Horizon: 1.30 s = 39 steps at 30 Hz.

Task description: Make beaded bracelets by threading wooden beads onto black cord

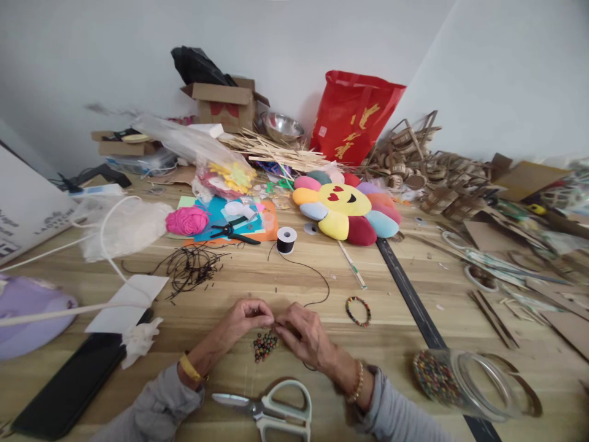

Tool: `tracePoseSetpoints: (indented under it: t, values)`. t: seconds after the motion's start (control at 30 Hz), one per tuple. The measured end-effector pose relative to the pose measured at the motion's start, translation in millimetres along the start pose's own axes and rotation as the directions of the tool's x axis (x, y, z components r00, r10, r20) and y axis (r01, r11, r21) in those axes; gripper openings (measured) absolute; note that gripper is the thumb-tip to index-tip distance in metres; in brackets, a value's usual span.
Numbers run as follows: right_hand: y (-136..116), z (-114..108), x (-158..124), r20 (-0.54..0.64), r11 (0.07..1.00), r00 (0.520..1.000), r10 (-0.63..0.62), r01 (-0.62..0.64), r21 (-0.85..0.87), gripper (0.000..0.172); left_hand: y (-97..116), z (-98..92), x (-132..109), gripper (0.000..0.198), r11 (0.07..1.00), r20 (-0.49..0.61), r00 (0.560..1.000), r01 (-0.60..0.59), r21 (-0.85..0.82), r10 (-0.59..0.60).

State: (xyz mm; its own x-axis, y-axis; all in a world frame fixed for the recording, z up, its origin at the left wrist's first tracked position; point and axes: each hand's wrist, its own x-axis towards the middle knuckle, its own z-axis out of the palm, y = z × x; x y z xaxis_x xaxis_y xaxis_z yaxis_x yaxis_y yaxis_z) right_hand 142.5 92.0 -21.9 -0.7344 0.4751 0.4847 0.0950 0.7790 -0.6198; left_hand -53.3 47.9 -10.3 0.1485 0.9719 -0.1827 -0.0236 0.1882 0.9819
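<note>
My left hand [251,316] is closed in a pinch, thumb against forefinger; whatever is between them is too small to make out. Touching it at the fingertips, my right hand [304,334] is also pinched shut. A thin black cord [327,279] runs from the white-rimmed spool [286,240] to behind my right hand, and a bit of cord shows below the palm. Just under the fingertips lies a small heap of multicoloured beads [265,347]. Nearer to me are the white-handled scissors [280,408]. To the right rests a beaded bracelet [358,311].
A clear jar of beads [437,376] lies tipped at the right. Black cord scraps [191,267], black pliers [234,232] and pink yarn [186,220] are at the left. A flower cushion [347,209] sits farther back. A black phone-like slab [69,387] lies at front left.
</note>
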Motion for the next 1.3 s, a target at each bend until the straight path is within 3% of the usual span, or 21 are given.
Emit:
tracePoseSetpoints:
  t: [0.5, 0.67, 0.8, 1.0, 1.3]
  values:
    - [-0.9, -1.9, 1.5, -0.032, 0.995, 0.995, 0.091, -0.089, 0.045, 0.014, -7.4, 7.0, -1.2, 0.019, 0.984, -0.044, 0.998, -0.037, 0.172, 0.045]
    - [0.5, -0.2, 2.4, -0.133, 0.979, 0.976, 0.174, -0.157, 0.126, 0.014, -8.0, 10.2, -2.6, 0.02, 0.971, -0.103, 0.993, -0.033, 0.235, 0.058]
    - [3.2, 1.2, 2.8, -0.214, 0.937, 0.921, 0.325, -0.283, 0.207, 0.013, -10.2, 13.9, -4.8, 0.009, 0.885, -0.116, 0.984, -0.066, 0.461, 0.134]
    - [5.5, 1.7, 2.8, -0.194, 0.82, 0.838, 0.51, -0.406, 0.403, 0.017, -7.3, 21.6, -11.8, 0.004, 0.687, -0.037, 0.983, -0.1, 0.72, 0.182]
    - [4.9, 4.1, 3.1, -0.171, 0.817, 0.847, 0.504, -0.402, 0.413, 0.016, -1.4, 24.3, -14.5, 0.012, 0.625, -0.013, 0.984, -0.101, 0.774, 0.175]
